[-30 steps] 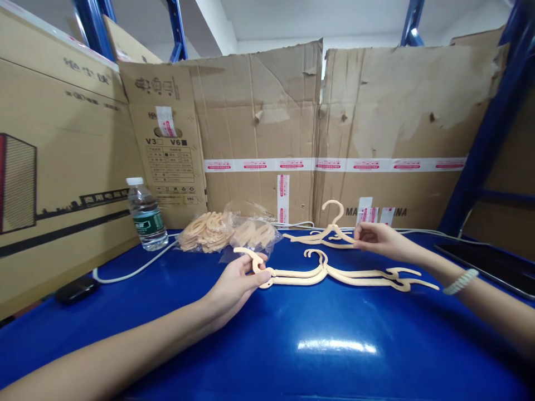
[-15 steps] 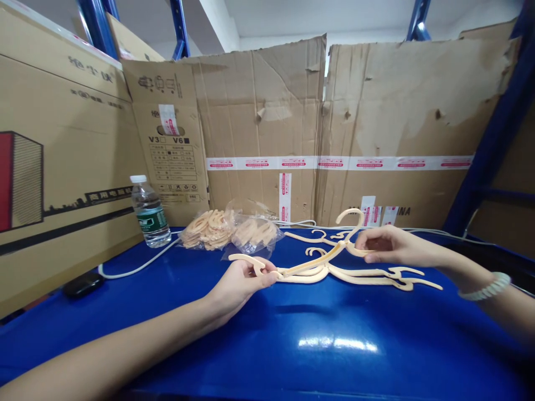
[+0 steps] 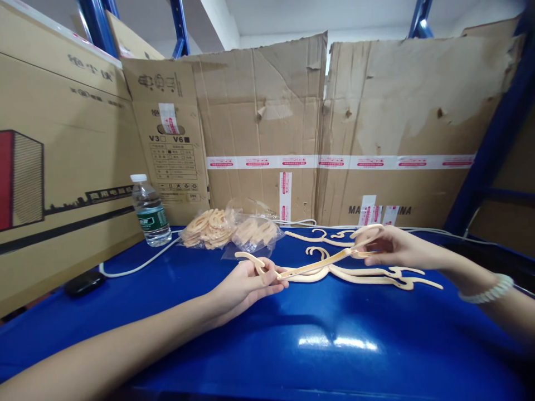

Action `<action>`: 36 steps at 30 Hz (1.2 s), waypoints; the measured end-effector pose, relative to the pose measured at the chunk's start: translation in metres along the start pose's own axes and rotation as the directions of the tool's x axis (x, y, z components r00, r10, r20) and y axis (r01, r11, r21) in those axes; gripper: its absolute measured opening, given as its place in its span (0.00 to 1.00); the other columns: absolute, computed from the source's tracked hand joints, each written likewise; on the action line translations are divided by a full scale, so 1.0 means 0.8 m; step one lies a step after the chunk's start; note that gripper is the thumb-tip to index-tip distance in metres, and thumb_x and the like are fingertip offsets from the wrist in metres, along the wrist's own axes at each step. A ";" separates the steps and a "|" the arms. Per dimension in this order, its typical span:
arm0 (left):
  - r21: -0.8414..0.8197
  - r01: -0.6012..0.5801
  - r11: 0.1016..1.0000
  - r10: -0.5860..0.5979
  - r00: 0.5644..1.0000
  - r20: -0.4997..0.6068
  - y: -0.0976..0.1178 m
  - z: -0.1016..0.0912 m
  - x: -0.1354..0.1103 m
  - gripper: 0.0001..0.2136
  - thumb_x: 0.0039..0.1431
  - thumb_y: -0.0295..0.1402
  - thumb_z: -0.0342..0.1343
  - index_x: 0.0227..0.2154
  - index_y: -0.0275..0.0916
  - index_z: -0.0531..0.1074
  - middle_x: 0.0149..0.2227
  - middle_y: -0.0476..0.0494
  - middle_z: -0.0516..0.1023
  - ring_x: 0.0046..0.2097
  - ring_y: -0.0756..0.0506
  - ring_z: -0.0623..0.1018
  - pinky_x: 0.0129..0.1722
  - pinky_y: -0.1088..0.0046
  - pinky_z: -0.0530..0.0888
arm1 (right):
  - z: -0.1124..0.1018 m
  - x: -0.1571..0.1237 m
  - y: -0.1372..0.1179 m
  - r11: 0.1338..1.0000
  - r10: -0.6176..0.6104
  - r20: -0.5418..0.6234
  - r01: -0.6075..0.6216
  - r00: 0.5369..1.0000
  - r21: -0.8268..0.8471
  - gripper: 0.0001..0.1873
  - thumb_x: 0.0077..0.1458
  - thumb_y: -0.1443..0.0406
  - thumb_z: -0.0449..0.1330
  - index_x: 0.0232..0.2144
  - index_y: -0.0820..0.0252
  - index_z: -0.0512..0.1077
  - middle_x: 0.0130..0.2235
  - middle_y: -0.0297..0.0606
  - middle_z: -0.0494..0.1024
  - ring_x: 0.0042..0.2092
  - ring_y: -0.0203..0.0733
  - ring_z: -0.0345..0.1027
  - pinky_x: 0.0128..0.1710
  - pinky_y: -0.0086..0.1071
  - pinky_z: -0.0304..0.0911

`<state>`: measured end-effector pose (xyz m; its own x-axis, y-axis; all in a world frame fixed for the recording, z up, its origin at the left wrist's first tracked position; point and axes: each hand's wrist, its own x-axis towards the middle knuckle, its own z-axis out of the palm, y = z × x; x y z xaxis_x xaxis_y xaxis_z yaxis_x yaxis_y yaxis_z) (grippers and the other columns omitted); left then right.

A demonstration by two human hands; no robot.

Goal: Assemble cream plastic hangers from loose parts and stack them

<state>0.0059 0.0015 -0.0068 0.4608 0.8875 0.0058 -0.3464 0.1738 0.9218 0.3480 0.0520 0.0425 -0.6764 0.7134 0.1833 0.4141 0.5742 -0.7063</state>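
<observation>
A cream plastic clothes hanger (image 3: 320, 263) is held above the table between my two hands. My left hand (image 3: 253, 281) pinches its left end, where a curved piece sticks out past the fingers. My right hand (image 3: 387, 245) is closed on the other side, near the hook, which now lies tilted toward the right. The hanger's right end is hidden by the fingers. Behind and below it, several more hangers (image 3: 363, 277) of the same colour lie on the table, some with curved end pieces. Farther back lies another hanger (image 3: 307, 238).
Clear plastic bags (image 3: 209, 228) of cream pieces lie at the back. A water bottle (image 3: 151, 214) stands left of them, near a white cable (image 3: 137, 273) and a black object (image 3: 84, 284). Cardboard (image 3: 259, 111) walls the back of the blue table (image 3: 251, 356).
The held hanger has turned, its hook swinging from upright down to the right. My left fingers have shifted slightly around its end.
</observation>
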 end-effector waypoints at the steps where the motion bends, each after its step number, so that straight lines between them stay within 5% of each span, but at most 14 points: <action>1: -0.011 0.006 1.000 -0.006 1.000 0.000 0.000 0.000 0.000 0.15 0.43 0.32 0.72 0.26 0.33 0.70 0.38 0.42 0.77 0.39 0.46 0.79 0.47 0.68 0.72 | 0.001 0.000 -0.003 1.000 -0.002 0.001 0.002 1.000 -0.003 0.16 0.51 0.57 0.66 0.35 0.64 0.72 0.38 0.43 0.74 0.40 0.44 0.68 0.41 0.36 0.64; 8: -0.039 -0.036 0.999 0.038 0.999 0.037 -0.005 -0.006 0.000 0.14 0.43 0.31 0.72 0.24 0.33 0.71 0.33 0.44 0.77 0.35 0.46 0.79 0.42 0.71 0.74 | 0.011 0.002 -0.024 0.998 0.015 0.028 -0.013 0.999 -0.065 0.16 0.53 0.56 0.64 0.32 0.65 0.70 0.34 0.40 0.72 0.37 0.42 0.67 0.37 0.33 0.63; 25: 0.071 -0.131 0.989 0.141 0.978 -0.151 0.000 -0.008 0.004 0.16 0.33 0.29 0.73 0.19 0.33 0.68 0.28 0.43 0.78 0.30 0.48 0.76 0.36 0.74 0.72 | 0.031 0.005 -0.028 0.999 0.039 -0.005 -0.039 0.999 -0.002 0.17 0.54 0.52 0.63 0.32 0.62 0.71 0.36 0.40 0.73 0.39 0.43 0.69 0.43 0.37 0.67; 36: 0.150 -0.231 0.961 0.262 0.935 -0.240 0.003 -0.005 0.003 0.15 0.33 0.31 0.72 0.19 0.33 0.69 0.23 0.43 0.77 0.27 0.48 0.75 0.31 0.74 0.72 | 0.039 0.004 -0.035 0.996 0.009 0.021 -0.007 1.000 -0.089 0.17 0.58 0.53 0.58 0.37 0.62 0.74 0.37 0.42 0.76 0.37 0.44 0.69 0.34 0.33 0.65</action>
<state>0.0026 0.0059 -0.0062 0.1441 0.9775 0.1541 -0.3164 -0.1021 0.9431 0.3154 0.0254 0.0417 -0.6855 0.7096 0.1629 0.4711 0.6028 -0.6439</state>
